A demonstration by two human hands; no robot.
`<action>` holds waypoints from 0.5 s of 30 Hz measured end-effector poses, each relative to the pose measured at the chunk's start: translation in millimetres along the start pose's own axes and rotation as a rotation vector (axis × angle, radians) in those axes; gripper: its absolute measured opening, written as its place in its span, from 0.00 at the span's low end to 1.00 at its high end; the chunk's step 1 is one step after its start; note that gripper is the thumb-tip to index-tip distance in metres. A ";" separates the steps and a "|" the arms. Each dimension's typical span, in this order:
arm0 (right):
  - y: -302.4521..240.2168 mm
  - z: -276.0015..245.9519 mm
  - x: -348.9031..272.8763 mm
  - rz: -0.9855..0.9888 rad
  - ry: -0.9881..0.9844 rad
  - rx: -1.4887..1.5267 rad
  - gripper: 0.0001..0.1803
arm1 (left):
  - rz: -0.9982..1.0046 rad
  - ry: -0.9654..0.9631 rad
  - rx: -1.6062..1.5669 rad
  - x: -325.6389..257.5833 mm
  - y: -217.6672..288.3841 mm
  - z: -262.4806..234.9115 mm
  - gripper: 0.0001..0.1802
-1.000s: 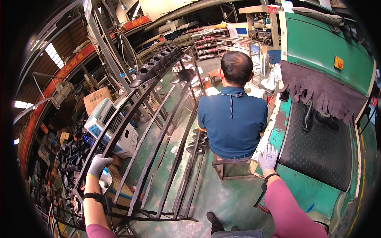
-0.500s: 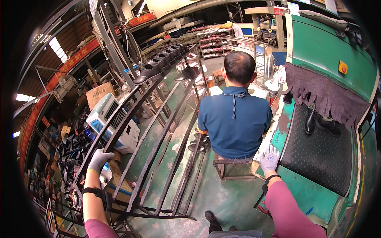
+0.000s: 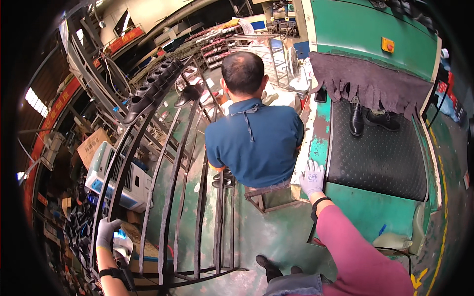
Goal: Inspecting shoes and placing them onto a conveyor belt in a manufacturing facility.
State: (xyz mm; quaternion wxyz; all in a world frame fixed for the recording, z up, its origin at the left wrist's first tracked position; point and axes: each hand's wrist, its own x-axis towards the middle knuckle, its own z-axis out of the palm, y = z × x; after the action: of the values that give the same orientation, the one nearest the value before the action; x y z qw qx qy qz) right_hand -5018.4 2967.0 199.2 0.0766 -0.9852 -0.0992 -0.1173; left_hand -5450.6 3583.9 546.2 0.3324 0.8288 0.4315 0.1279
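Observation:
My left hand (image 3: 107, 232), in a pale glove, is closed on a dark rail of the long metal shoe rack (image 3: 121, 172). My right hand (image 3: 312, 178), gloved too, lies with its fingers apart on the edge of the green machine (image 3: 365, 200), holding nothing. Beyond it, a pair of black shoes (image 3: 356, 119) rests on the textured black conveyor belt (image 3: 377, 163), under a ragged dark cloth curtain (image 3: 370, 81). At the rack's far end stands a row of black shoes (image 3: 139, 103), with one more black shoe (image 3: 188, 95) on the rail beside them.
A person in a blue shirt (image 3: 252, 143) sits on a low stool (image 3: 269, 200) between rack and machine, back toward me. A white air cooler (image 3: 133, 182) and a cardboard box (image 3: 94, 145) stand left of the rack. A red-button switch (image 3: 388, 45) is on the machine.
My view has turned to the right, so the rack, the person and the machine sit farther left. My left hand stays on the rail and my right on the machine's edge.

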 end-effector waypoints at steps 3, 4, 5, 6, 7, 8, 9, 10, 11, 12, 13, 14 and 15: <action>7.1 3.0 1.2 0.004 0.000 0.012 0.34 | 0.010 -0.016 0.023 1.5 3.6 5.2 0.12; 9.7 4.1 -0.2 0.004 0.002 0.018 0.34 | 0.006 -0.027 0.016 1.0 5.0 7.9 0.12; 9.5 2.2 -0.4 0.006 0.013 0.026 0.34 | 0.008 -0.017 0.019 -0.7 3.7 6.0 0.12; 6.4 0.7 -0.7 0.002 -0.011 0.021 0.34 | 0.011 -0.004 0.020 -0.9 1.6 3.4 0.13; 3.3 -0.8 -1.3 -0.003 -0.035 0.015 0.34 | -0.006 0.016 0.049 -1.8 -1.2 0.9 0.13; 2.9 -1.7 -2.8 0.003 -0.055 0.018 0.34 | -0.023 0.019 0.031 -3.1 -3.5 0.6 0.13; 2.5 -2.5 -3.3 0.003 -0.050 0.025 0.34 | -0.015 0.023 0.022 -3.0 -5.1 -0.3 0.13; 1.4 -2.8 -2.0 0.002 -0.047 0.032 0.34 | -0.009 0.026 0.013 -2.3 -6.5 -1.3 0.12; 2.5 -2.6 -1.9 0.008 -0.041 0.031 0.34 | -0.001 0.020 0.012 -3.1 -4.5 -0.2 0.12; 3.7 -2.0 -1.5 0.007 -0.051 0.018 0.34 | -0.030 0.002 -0.014 -3.3 -2.6 1.2 0.12; 5.1 -1.2 -0.6 0.006 -0.063 0.005 0.34 | -0.023 0.007 -0.022 -1.8 -0.3 3.5 0.12; 5.1 -0.2 -0.1 0.007 -0.062 0.005 0.34 | -0.018 0.015 -0.027 -2.3 0.5 3.7 0.11; 4.9 1.0 0.5 0.009 -0.060 0.007 0.34 | -0.017 0.014 -0.027 -2.6 1.2 2.8 0.11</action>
State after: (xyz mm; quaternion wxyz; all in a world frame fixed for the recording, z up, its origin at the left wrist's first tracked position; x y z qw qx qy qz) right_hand -5016.7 2962.5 197.7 0.0776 -0.9884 -0.0977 -0.0868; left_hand -5450.0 3580.1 545.1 0.3417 0.8196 0.4391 0.1366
